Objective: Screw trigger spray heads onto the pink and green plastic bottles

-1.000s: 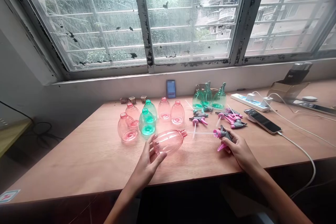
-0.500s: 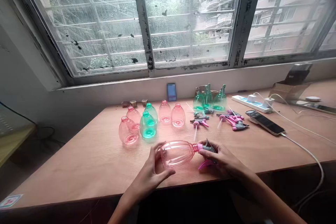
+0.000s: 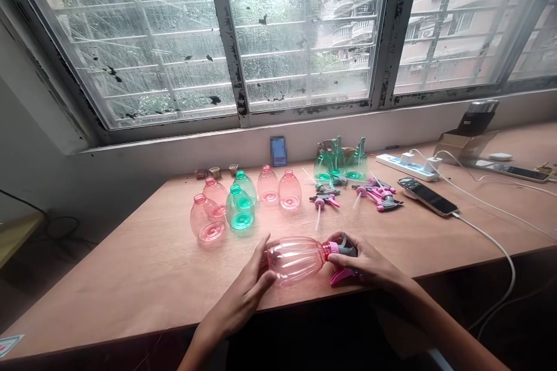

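Observation:
A clear pink bottle (image 3: 295, 259) lies sideways above the near part of the table, its neck to the right. My left hand (image 3: 248, 287) cups its base, thumb on the near side. At the neck, my right hand (image 3: 359, 258) is closed on a pink and grey trigger sprayer head (image 3: 344, 248), whose collar sits at the bottle's mouth. The pink trigger (image 3: 342, 276) hangs below, toward me. Beyond my hands stand several open pink bottles (image 3: 289, 190) and two open green bottles (image 3: 242, 208).
Loose sprayer heads (image 3: 385, 197) lie right of the bottles. Green spray bottles (image 3: 357, 162) with heads stand at the back. A phone (image 3: 429, 197) with a white cable and a power strip (image 3: 407, 167) are at the right. A small blue-screened device (image 3: 278, 152) leans on the wall.
The view has shifted slightly. My left fingers and thumb have drawn in around the bottle's base, and the bottle looks turned a little. My right hand stays at the sprayer head.

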`<state>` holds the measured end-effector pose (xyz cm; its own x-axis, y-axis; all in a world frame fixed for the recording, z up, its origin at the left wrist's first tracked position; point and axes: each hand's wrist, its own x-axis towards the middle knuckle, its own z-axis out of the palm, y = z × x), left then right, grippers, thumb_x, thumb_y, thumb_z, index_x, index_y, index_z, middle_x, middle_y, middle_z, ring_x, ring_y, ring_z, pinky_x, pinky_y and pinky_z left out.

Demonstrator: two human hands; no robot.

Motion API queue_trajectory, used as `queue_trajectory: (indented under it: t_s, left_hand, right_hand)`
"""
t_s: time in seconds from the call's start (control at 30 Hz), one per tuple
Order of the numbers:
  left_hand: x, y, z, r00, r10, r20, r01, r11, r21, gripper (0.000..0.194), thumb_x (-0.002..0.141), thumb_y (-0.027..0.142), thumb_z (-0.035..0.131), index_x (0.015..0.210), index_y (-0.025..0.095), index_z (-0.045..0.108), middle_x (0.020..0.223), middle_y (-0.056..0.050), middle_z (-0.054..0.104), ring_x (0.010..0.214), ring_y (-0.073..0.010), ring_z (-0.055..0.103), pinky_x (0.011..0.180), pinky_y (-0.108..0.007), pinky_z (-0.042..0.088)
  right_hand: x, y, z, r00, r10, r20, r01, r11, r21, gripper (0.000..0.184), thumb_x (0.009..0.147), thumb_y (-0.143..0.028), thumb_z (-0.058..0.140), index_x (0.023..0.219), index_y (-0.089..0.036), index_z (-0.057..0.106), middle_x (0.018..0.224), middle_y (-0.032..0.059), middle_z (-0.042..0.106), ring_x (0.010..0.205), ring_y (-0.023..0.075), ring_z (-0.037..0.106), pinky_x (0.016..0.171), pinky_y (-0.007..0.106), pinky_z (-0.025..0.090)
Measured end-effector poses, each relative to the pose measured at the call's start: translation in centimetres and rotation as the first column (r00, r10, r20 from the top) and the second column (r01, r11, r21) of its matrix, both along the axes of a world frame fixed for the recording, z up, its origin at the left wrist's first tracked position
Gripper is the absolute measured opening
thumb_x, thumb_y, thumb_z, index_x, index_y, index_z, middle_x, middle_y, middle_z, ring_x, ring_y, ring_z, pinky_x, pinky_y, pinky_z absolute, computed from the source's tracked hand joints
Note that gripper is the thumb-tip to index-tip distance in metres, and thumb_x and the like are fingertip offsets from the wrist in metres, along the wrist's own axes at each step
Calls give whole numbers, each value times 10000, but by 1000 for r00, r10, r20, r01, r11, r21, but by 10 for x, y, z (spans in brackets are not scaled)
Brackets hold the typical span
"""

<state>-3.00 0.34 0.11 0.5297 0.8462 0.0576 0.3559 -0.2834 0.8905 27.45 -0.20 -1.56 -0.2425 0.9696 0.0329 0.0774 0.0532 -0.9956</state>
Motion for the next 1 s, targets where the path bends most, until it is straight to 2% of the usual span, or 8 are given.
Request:
queue_trajectory:
  t_s: [0.1,0.27,0.43,0.53,0.63,0.83,0.9,1.0]
  left_hand:
    - [2,-1,1,1000,11,0,-11,1000,-3,770,1007,523,499,1625,292,102,1691,-73,240,1561,-318,179,1272,-524,158]
    - [6,-3,0,1000,-3,-14,4,998,62,1259,768,356,855,1607,368,-85,1692,-86,227,1547,-341,225,1260,-538,188]
    - [4,-4,4,999,14,-48,-13,1000,18,845,973,533,560,1629,274,94,1708,-62,173,1567,-325,143,1279,-519,116]
    - [3,-3,7,996,25,-80,-26,1000,-13,750,1004,556,480,1616,242,181,1704,-62,195,1565,-312,164,1284,-497,122]
    - [4,-2,7,996,14,-90,-17,999,-29,801,970,500,593,1612,288,164,1705,-46,196,1563,-306,174,1283,-473,163]
    - [5,0,-1,998,-35,-47,37,998,42,1309,774,283,843,1586,359,-181,1681,-72,247,1548,-320,218,1273,-512,159]
    - [3,0,-2,997,-37,-62,38,999,18,1315,762,305,849,1593,337,-170,1697,-72,202,1563,-320,160,1277,-510,126]
    - [1,-1,1,997,-22,-73,21,1000,-24,1072,893,463,696,1622,272,-66,1719,-71,112,1577,-314,78,1282,-502,74]
  right_hand:
    - [2,2,-5,1000,1,-16,-1,1000,3,396,744,-493,837,931,-211,632,765,-29,607,674,163,560,621,276,449]
    - [3,2,-8,997,41,-62,-41,999,-6,391,730,-473,856,926,-212,641,807,-22,632,708,172,596,647,274,457]
    - [2,2,-6,995,66,-72,-68,998,-17,391,744,-476,847,921,-206,628,787,-19,660,717,180,616,656,270,455]
    - [3,3,-8,995,76,-64,-78,997,-28,401,755,-473,848,945,-199,624,817,-3,700,745,184,637,676,267,467]
    - [5,4,-12,994,84,-76,-86,996,-24,397,778,-460,841,969,-191,621,829,8,723,744,174,637,684,262,472]
    - [7,4,-13,992,88,-91,-89,996,-8,380,802,-441,832,990,-184,624,830,6,718,731,157,621,673,253,462]
    - [6,3,-12,993,90,-81,-91,996,-11,386,797,-443,834,992,-184,625,835,4,710,742,160,620,670,250,458]
    - [6,3,-9,995,81,-59,-82,997,-12,395,783,-441,843,999,-185,634,814,-15,673,704,144,592,630,238,435]
